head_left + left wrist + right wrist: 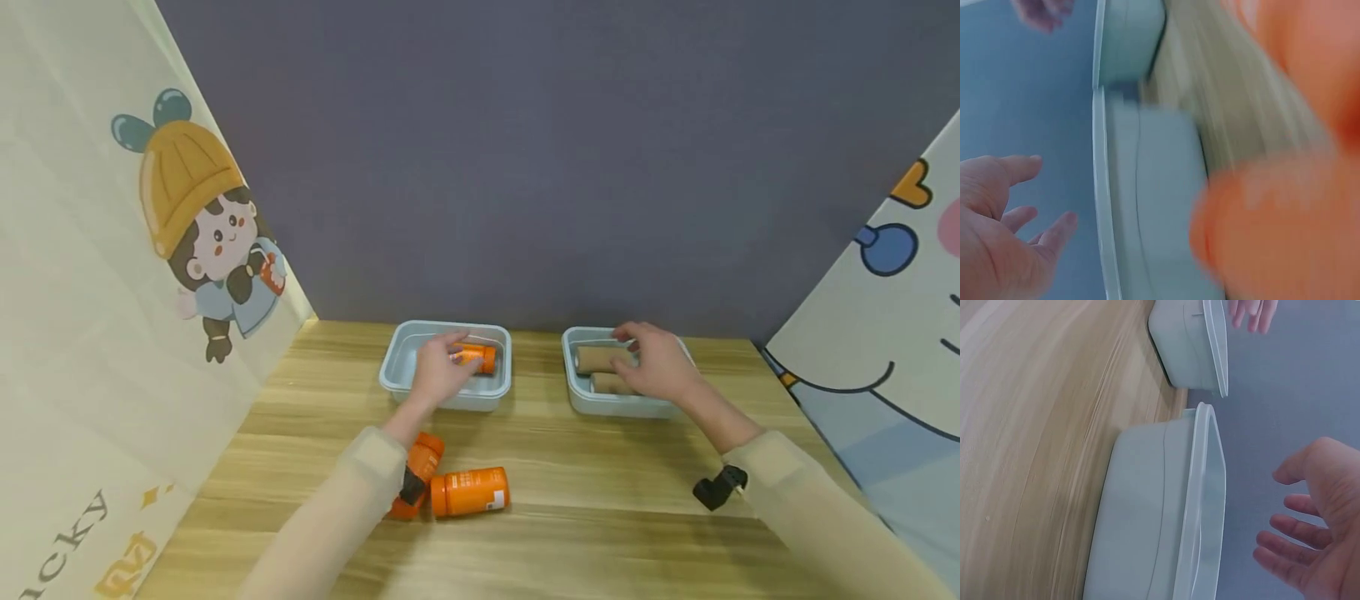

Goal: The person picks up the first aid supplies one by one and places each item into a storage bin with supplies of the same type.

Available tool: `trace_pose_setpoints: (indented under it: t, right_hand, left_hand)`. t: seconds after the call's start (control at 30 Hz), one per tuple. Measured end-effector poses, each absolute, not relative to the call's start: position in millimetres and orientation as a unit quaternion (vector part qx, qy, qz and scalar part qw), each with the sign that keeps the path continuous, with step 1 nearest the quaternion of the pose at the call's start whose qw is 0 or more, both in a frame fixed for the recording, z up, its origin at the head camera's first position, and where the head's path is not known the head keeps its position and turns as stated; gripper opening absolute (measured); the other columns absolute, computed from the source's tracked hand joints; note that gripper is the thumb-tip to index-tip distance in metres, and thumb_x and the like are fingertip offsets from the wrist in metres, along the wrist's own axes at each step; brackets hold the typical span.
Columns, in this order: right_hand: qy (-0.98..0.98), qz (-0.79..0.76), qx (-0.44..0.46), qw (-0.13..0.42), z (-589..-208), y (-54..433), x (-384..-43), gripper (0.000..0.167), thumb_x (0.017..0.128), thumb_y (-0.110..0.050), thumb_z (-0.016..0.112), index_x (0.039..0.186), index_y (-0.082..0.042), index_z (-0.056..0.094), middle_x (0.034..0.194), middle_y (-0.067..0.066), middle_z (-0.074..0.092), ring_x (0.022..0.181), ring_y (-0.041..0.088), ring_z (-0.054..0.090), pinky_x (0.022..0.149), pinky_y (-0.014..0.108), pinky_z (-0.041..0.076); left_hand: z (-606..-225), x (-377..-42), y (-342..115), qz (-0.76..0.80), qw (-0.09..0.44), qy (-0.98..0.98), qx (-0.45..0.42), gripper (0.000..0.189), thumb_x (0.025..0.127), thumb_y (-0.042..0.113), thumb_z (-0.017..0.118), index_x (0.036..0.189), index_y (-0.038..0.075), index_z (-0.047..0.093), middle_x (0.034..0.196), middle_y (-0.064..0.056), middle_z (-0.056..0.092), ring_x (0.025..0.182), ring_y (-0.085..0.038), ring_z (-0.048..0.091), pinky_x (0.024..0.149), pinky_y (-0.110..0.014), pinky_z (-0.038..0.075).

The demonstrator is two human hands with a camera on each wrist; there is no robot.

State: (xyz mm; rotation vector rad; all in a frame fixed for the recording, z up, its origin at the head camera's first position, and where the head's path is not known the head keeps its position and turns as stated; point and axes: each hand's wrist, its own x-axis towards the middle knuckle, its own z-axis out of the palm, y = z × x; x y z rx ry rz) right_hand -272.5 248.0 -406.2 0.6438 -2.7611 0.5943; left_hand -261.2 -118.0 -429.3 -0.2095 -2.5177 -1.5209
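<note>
My left hand (437, 371) hovers over a pale blue plastic tub (446, 324), fingers spread and holding nothing. In that tub lies an orange bottle (487, 358) on its side, partly hidden by the hand. Over a second pale tub (622, 406) on the right is my right hand (660, 364), its fingers loosely bent with nothing between them. Two brown cylinders (596, 359) lie inside this tub, their right ends behind the hand. The wrist views show the left hand (1007, 231) and the right hand (1319, 525) above the tub rims, both bare.
Two more orange bottles lie on the wooden table (570, 517): one (471, 492) in plain sight, the other (424, 457) partly under the left sleeve. A dark grey panel (525, 167) stands right behind the tubs. Printed cartoon sheets (82, 275) flank the table on both sides.
</note>
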Motion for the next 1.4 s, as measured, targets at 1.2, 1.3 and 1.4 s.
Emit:
trace_pose_setpoints:
  t: [1.2,1.3,1.4]
  right_hand:
    - [-0.891,0.239,0.370,0.109,-398,147,-212,0.042,0.089,-0.019,0.084,0.128,-0.010,0.069,0.119,0.003,0.074,0.103,0.020,0.071,0.088,0.042,0.064]
    - [-0.881,0.244,0.395,0.092,-401,133,-198,0.042,0.091,-0.020,0.083,0.130,-0.013,0.069,0.123,0.001,0.074,0.106,0.017,0.070,0.091,0.039,0.064]
    - [-0.868,0.247,0.422,0.080,-412,119,-187,0.044,0.090,-0.019,0.083,0.131,-0.013,0.068,0.125,0.001,0.074,0.108,0.016,0.069,0.093,0.036,0.064]
  left_hand:
    - [-446,-240,-230,-0.472,0.049,-0.880,0.002,0.073,0.090,0.014,0.085,0.152,-0.007,0.051,0.156,-0.029,0.052,0.139,-0.048,0.059,0.111,-0.050,0.056]
    - [-449,-240,-232,-0.469,0.053,-0.882,-0.004,0.073,0.090,0.013,0.085,0.150,-0.010,0.052,0.155,-0.030,0.053,0.138,-0.049,0.059,0.111,-0.050,0.056]
    - [-451,-240,-234,-0.470,0.058,-0.881,-0.001,0.073,0.089,0.013,0.086,0.148,-0.012,0.052,0.154,-0.031,0.054,0.137,-0.049,0.060,0.110,-0.049,0.057]
